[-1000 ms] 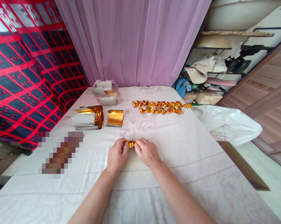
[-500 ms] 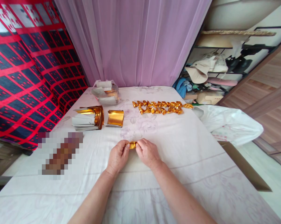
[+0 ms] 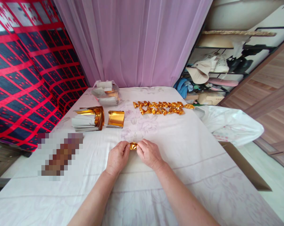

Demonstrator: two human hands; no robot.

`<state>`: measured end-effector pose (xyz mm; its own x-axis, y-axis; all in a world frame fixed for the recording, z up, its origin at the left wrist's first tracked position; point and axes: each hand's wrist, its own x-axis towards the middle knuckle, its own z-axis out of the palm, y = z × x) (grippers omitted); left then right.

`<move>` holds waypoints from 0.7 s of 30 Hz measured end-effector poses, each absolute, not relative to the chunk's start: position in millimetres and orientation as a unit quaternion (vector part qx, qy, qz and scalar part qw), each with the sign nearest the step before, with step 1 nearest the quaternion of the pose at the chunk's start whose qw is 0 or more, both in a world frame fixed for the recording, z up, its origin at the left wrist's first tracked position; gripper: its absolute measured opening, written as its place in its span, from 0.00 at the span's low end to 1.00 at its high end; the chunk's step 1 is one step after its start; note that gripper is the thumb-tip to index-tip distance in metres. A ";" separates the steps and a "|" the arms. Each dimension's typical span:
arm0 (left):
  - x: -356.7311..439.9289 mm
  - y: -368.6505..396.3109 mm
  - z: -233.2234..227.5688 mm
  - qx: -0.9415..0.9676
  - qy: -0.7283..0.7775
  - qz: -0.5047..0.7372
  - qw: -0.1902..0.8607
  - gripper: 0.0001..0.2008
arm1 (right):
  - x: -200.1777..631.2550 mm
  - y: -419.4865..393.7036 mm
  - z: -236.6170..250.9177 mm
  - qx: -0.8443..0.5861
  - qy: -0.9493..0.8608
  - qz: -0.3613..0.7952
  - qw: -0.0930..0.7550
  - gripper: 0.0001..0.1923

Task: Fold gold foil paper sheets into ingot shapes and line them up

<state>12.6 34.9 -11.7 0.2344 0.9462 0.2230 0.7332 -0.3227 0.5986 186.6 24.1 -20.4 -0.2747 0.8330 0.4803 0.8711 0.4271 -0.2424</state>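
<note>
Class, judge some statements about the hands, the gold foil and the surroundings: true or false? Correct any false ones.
1. The left hand and right hand grip opposite ends of one gold foil piece. True.
2. The curtain is green. False: the curtain is purple.
3. Twisted gold foil pieces lie right of the smaller stack of gold-faced sheets. True.
4. The clear plastic bag is nearer the hands than that stack. False: the clear plastic bag is farther away.

Bright, diffuse light, its source unclear, washes the table (image 3: 186, 150); shadows are soft. The foil twist (image 3: 133, 146) between my fingers (image 3: 126, 150) glints, as do the gold bows (image 3: 164, 108) near the far right corner. Square pixels mask a patch (image 3: 62, 153) by the left edge; wide-angle distortion slants the wood-grain panel (image 3: 265, 88).
</note>
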 end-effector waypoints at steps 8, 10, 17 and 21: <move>8.4 36.7 -10.0 0.785 0.459 0.316 0.272 0.13 | 188.5 26.0 -21.6 -0.537 -0.794 -0.008 0.284 0.11; 8.0 38.0 -11.0 0.783 0.460 0.321 0.270 0.12 | 188.1 25.8 -21.8 -0.530 -0.799 0.000 0.283 0.11; 11.8 35.8 -12.6 0.767 0.522 0.318 0.195 0.12 | 186.2 25.0 -20.4 -0.530 -0.804 0.007 0.270 0.11; 15.2 31.4 -11.2 0.743 0.571 0.316 0.149 0.12 | 184.1 23.4 -18.3 -0.526 -0.807 0.004 0.266 0.11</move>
